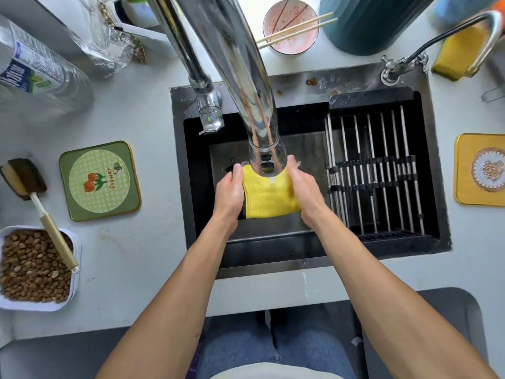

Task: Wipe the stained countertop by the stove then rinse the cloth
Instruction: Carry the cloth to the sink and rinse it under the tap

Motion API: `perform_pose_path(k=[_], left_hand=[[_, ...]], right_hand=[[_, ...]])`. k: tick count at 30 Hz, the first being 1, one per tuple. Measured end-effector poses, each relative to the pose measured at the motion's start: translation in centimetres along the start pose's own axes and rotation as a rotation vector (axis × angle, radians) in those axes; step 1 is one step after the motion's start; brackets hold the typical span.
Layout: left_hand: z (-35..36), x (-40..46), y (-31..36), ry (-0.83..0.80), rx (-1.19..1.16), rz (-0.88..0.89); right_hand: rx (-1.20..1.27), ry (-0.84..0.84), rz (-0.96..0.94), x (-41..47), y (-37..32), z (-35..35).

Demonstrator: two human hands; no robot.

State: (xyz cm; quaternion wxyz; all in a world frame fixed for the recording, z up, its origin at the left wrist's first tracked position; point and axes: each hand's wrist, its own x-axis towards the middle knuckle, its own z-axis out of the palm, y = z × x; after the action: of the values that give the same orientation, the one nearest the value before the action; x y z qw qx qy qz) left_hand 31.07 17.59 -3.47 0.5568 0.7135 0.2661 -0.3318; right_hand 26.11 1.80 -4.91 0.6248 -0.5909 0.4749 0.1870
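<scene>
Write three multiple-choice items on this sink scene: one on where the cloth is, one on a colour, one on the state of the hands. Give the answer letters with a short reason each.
1. Where is the cloth?
A. On the counter beside the green coaster
B. Over the sink basin, under the tap spout
C. On the drying rack

2. What colour is the cloth's main face?
A. Yellow
B. Blue
C. White

3. How do the hands stand?
A. Both rest flat on the counter
B. Only the right holds the cloth
C. Both grip the cloth, one at each side

Answers:
1. B: the cloth sits just below the tap spout inside the sink.
2. A: the face that shows is yellow, with a dark edge at the left.
3. C: the left hand and the right hand each curl round a side of the cloth.
</scene>
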Motion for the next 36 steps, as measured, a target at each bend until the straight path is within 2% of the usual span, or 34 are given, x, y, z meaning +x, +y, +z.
perform_pose_path(k=[3,6,8,10,12,15,19,22,26,28,31,34,36], left_hand=[[1.7,-0.1,0.2,0.066,-0.004,0.012],[5.0,-2.0,1.0,0.076,0.046,0.091],[7.3,-3.5,1.3,0.011,0.096,0.163],[7.9,-3.6,1.2,0.062,0.062,0.205],[6.7,-2.4,1.2,0.173,-0.001,0.154],[5.0,-0.6,0.7,0.242,0.079,0.058],[7.4,-2.1,1.0,0.228,0.002,0.105],[7.8,-2.4,0.8,0.261,0.004,0.095],[4.4,0.0,0.1,0.265,0.164,0.000],[4.1,-0.2,-0.3,0.309,0.144,-0.019],[6.1,-2.8,-0.2,0.227,0.159,0.087],[6.1,-2.9,-0.3,0.198,0.217,0.174],[4.8,-1.3,0.0,0.238,0.301,0.154]], right_hand=[[0.023,0.028,-0.123,0.2,0.1,0.6],[0.129,0.071,-0.042,0.2,-0.5,1.0],[0.155,-0.018,-0.005,0.6,-0.5,1.1],[0.195,-0.058,0.049,0.2,-0.9,1.7],[0.274,-0.025,0.132,-0.3,-1.1,2.4],[0.296,-0.026,0.076,-0.2,-0.9,2.8],[0.141,0.094,-0.017,0.1,-1.4,2.9],[-0.051,-0.013,-0.061,-0.2,-0.9,3.4],[0.099,-0.081,-0.006,-0.9,-0.6,3.4],[0.126,-0.048,-0.049,-0.7,-1.3,3.3],[0.059,0.041,-0.040,-0.1,-1.4,3.0],[0.033,-0.110,0.056,-0.3,-0.6,3.3],[0.104,-0.122,0.087,-0.8,-0.6,3.9]])
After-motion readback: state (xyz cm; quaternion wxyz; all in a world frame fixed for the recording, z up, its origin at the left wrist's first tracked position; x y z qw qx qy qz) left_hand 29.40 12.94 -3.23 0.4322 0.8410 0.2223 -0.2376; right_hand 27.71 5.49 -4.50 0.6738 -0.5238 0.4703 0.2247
